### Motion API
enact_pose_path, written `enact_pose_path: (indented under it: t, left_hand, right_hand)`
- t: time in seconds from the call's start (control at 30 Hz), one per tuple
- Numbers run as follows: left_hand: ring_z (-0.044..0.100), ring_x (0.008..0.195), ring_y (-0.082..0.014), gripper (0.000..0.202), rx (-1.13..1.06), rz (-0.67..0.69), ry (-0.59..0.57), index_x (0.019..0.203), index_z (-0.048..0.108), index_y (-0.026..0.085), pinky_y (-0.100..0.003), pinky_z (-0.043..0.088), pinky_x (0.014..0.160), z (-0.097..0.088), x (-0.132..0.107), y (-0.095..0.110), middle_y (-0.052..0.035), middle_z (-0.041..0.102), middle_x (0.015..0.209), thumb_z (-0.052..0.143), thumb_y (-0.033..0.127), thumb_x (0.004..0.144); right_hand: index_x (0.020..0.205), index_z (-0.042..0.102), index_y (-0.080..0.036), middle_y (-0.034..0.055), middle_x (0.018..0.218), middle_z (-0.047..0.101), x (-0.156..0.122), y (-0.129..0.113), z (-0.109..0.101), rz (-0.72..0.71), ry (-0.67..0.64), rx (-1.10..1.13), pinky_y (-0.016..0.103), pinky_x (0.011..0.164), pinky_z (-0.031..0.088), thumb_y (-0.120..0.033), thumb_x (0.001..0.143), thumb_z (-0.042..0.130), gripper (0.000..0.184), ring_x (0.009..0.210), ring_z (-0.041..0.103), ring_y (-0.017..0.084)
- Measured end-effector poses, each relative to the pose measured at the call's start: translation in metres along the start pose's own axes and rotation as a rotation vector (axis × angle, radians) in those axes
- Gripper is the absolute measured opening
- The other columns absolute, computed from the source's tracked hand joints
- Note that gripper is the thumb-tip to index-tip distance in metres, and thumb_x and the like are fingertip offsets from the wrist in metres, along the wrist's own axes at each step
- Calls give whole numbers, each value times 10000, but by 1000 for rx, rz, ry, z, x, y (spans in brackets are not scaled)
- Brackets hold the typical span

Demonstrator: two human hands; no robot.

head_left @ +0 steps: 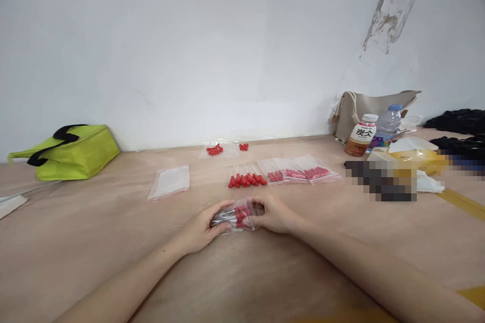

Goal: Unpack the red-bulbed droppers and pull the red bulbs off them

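Two forearms [146,265] reach over the counter [231,287]. The left hand [203,228] grips a clear bag [232,220] of red-tipped sticks [240,216], near the loose row [247,180]; the right hand [276,215] pinches its end. Tilting, if unsealed, could spill contents.

The head camera looks forward and down across the tabletop [76,234].
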State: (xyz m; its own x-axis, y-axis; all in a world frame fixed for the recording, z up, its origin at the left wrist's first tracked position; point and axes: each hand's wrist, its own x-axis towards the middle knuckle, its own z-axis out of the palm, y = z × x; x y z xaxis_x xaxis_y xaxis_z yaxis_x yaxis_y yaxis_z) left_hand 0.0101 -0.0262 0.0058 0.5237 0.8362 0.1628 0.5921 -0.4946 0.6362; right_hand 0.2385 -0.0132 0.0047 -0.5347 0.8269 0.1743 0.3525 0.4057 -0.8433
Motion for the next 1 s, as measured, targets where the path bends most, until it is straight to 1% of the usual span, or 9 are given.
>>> enact_pose_path:
  t: [0.07,0.27,0.37,0.47,0.67,0.73,0.8,0.87,1.0]
  left_hand:
    - [483,1106,-196,470,-4,-2,1,1245,420,256,-333,389,942,0,0,-1,-29,501,1246,523,368,801]
    - [495,1098,-193,449,-11,7,20,1223,446,256,-328,405,928,1,1,-1,-25,521,1228,528,364,795]
    - [505,1088,-192,437,-3,14,13,1219,451,252,-328,414,919,1,1,0,-29,529,1220,516,362,801]
    - [505,1086,-200,428,-1,13,4,1217,453,247,-346,412,921,0,2,0,-37,530,1216,503,361,808]
    - [506,1077,-208,425,13,8,6,1202,465,242,-358,413,917,1,2,-2,-46,538,1200,510,378,801]
    - [508,1072,-210,431,15,3,6,1205,464,238,-356,416,910,1,1,-2,-51,538,1199,511,380,801]
    - [509,1070,-204,431,18,0,4,1210,461,240,-343,417,906,0,1,-2,-46,535,1204,508,376,804]
    - [503,1078,-197,426,19,7,3,1213,459,246,-332,412,911,-3,1,-3,-37,528,1215,507,364,806]
    - [493,1091,-204,431,4,3,-37,1201,472,237,-330,401,922,-12,1,-5,-38,523,1222,527,358,791]
  right_hand:
    - [860,605,-164,0,776,623,1,-1,-1,28,-44,25,235,611,416,-315,660,658,256,688,554,130]
    - [859,528,-166,2,757,599,2,7,3,79,40,32,223,573,415,-326,618,698,336,655,534,113]
    - [881,517,-167,9,792,611,4,10,6,82,1,117,227,595,431,-292,637,683,320,680,554,113]
    - [865,556,-170,2,770,614,4,9,4,60,-55,129,227,598,433,-267,674,642,231,678,562,113]
    - [827,580,-166,-31,650,586,0,-4,-11,90,-69,152,196,522,414,-216,630,661,219,589,539,87]
    - [815,568,-165,-44,617,578,-2,-6,-16,122,-39,192,188,512,417,-186,594,678,248,572,541,81]
    - [796,548,-165,-58,586,572,-2,-5,-20,162,8,249,184,499,421,-158,551,697,287,543,544,76]
    - [775,522,-165,-59,577,583,-2,0,-25,193,26,346,196,501,439,-172,538,708,302,514,551,76]
    - [769,518,-151,0,654,644,-2,13,-46,220,4,503,248,550,485,-261,549,722,320,560,596,108]
